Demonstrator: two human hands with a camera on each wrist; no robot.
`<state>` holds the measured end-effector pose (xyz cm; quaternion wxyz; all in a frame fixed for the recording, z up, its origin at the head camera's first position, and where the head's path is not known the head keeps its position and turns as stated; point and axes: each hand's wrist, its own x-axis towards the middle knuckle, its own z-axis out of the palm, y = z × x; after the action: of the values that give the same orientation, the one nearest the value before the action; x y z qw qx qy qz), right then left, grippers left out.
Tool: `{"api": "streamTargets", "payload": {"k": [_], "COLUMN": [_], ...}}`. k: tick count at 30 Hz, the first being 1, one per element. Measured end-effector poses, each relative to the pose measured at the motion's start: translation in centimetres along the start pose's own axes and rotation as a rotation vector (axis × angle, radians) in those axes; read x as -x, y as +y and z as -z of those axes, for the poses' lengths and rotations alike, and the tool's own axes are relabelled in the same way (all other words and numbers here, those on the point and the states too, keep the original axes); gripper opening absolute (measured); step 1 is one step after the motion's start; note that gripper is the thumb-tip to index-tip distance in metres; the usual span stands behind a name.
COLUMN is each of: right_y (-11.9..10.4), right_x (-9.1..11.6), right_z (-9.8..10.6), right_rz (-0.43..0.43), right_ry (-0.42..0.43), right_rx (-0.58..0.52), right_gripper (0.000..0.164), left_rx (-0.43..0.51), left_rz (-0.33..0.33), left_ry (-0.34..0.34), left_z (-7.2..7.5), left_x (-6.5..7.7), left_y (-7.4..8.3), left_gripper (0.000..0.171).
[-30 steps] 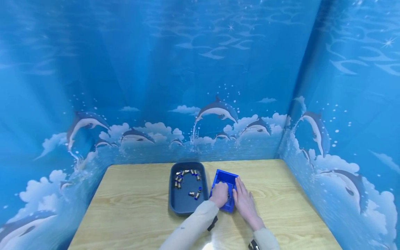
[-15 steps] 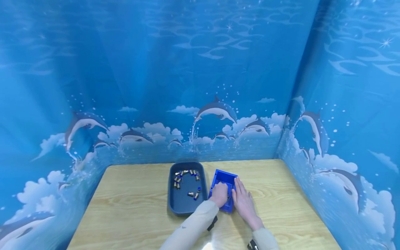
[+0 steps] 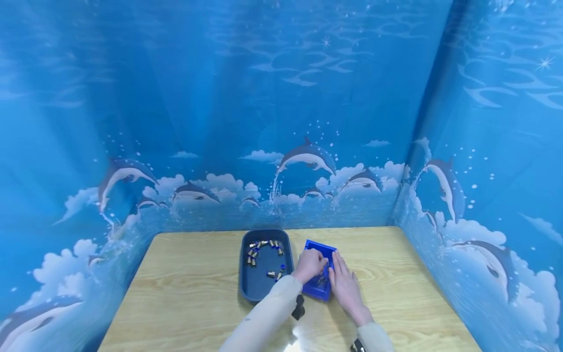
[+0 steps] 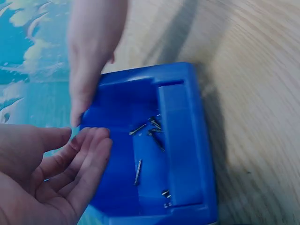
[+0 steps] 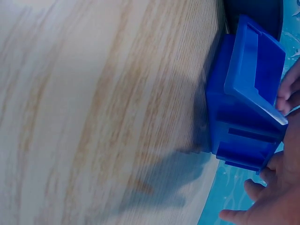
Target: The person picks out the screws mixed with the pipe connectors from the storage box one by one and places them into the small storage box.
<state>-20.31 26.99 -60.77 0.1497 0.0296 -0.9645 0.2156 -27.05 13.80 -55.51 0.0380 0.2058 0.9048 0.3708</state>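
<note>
A blue plastic bin (image 3: pixel 317 293) stands on the table, with several metal screws (image 4: pixel 138 172) scattered over its floor. Over the bin's left side is my left hand (image 3: pixel 310 262), its fingers loosely bent. In the left wrist view a small gap shows between thumb and fingertips (image 4: pixel 101 136), with nothing visible in it. My right hand (image 3: pixel 346 287) rests along the bin's right wall, fingers mostly straight against the rim. The right wrist view shows the bin's outer side (image 5: pixel 243 117) with the right hand's fingers (image 5: pixel 255 190) at its edge.
A dark blue tray (image 3: pixel 257 288) stands just left of the bin. Inside it lie several small brass-coloured fittings (image 3: pixel 252 256) with blue ends. The wooden table (image 3: pixel 189 283) meets a blue dolphin-print curtain (image 3: pixel 220 215) at the back and sides.
My left hand has drawn up and slightly left from inside the bin, so the screws on its floor now show. The right hand stays on the bin's side.
</note>
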Motion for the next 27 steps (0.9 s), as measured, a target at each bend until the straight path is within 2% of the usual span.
{"api": "streamTargets", "payload": {"k": [3, 8, 14, 20, 24, 27], "right_y": [0.0, 0.0, 0.0, 0.0, 0.0, -0.1], "right_x": [0.0, 0.0, -0.1, -0.1, -0.1, -0.1], "right_z": [0.0, -0.2, -0.1, -0.1, 0.0, 0.1], "right_rz": [-0.006, -0.010, -0.018, -0.039, -0.038, -0.035], "right_ry": [-0.007, 0.003, 0.004, -0.034, -0.035, -0.032], "right_rx": [0.003, 0.002, -0.005, -0.017, -0.018, -0.021], "right_gripper": [0.053, 0.053, 0.053, 0.054, 0.054, 0.054], "left_rx": [0.126, 0.284, 0.387, 0.343, 0.235, 0.108], "left_rz": [0.053, 0.102, 0.139, 0.134, 0.162, 0.181], "left_ry": [-0.026, -0.030, 0.023, 0.151, 0.198, 0.221], "left_z": [1.0, 2.6, 4.3, 6.3, 7.5, 8.3], "left_x": [-0.1, 0.0, -0.3, -0.7, -0.9, -1.1], "left_y": [0.0, -0.2, -1.3, -3.0, -4.4, -5.6], "left_gripper": [0.029, 0.027, 0.026, 0.023, 0.022, 0.020]}}
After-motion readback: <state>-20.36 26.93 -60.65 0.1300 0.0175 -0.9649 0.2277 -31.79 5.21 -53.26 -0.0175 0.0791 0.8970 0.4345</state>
